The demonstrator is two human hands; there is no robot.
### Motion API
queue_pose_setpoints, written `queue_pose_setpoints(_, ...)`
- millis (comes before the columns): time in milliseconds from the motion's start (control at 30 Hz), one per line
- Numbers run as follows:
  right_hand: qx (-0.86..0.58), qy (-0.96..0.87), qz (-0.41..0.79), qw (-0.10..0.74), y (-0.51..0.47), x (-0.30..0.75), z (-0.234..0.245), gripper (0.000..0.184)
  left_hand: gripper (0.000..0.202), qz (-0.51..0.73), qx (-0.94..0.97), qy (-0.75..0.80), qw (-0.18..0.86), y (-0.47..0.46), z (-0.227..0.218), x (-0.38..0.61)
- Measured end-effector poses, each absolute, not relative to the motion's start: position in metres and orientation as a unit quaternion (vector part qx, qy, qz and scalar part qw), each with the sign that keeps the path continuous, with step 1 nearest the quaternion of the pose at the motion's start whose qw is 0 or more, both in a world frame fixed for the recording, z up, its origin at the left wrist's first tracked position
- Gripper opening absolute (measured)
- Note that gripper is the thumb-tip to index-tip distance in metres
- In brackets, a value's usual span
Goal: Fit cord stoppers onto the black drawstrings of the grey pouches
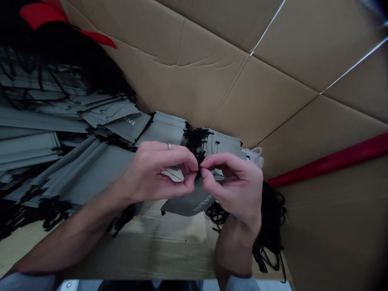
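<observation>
Both hands, the left hand (157,171) and right hand (235,184), pinch the top edge of 1 flat grey fabric drawstring pouch (194,202), fingertips nearly meeting at its black cord. The pouch hangs below the hands, above the cardboard-covered tabletop (157,246). Stacked grey pouches (91,169) lie left of the pouch.

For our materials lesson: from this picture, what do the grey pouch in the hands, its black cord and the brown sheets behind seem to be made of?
Pouch: likely soft matte fabric, since it sags limply and shows no shine; printed lettering.
Cord: seems thin black string, pinched by fingers of the left hand and right hand.
Sheets: corrugated cardboard by look, dull brown, creased and folded.
</observation>
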State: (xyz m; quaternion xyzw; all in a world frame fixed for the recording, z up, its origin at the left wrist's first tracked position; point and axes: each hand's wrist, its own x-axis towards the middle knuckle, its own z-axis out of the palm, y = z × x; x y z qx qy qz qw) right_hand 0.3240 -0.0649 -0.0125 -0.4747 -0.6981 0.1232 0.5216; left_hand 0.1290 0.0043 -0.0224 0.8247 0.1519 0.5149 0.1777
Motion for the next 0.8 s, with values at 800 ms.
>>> queue_pose_setpoints(800,-0.526,-0.709,-0.052,0.467,-0.071,0.31,-0.009,0.014,0.006,0.508,0.853,0.118,-0.004,0.011,-0.036,0.134)
